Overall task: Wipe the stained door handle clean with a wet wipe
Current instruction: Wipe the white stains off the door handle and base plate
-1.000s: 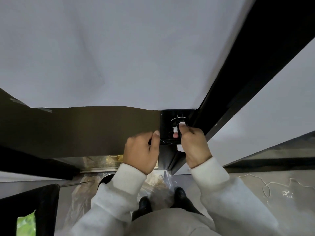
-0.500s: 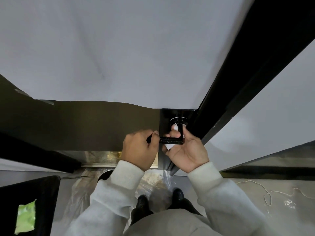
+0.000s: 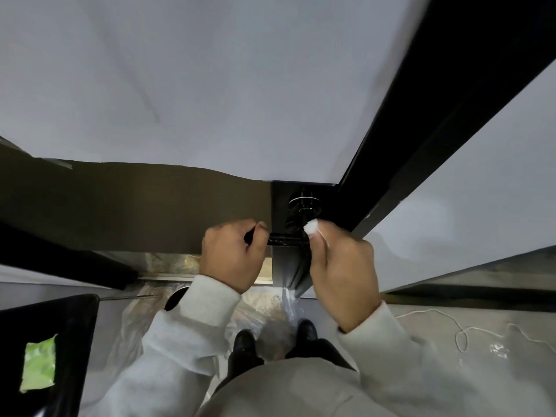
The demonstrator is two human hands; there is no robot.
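Observation:
A black lever door handle sticks out from a black plate on the door's edge, with its round base above. My left hand is closed around the handle's left end. My right hand pinches a small white wet wipe at the fingertips and presses it against the handle's right end, near the neck. Most of the wipe is hidden inside the fingers.
The white door face fills the upper view, with a dark brown band across it and a black frame at right. A black surface with a green packet sits lower left. Clear plastic sheeting and a white cord lie on the floor.
My right hand turned from cupping under the handle to a pinch on top, and the wipe moved up to the handle's right end. My left hand kept its grip.

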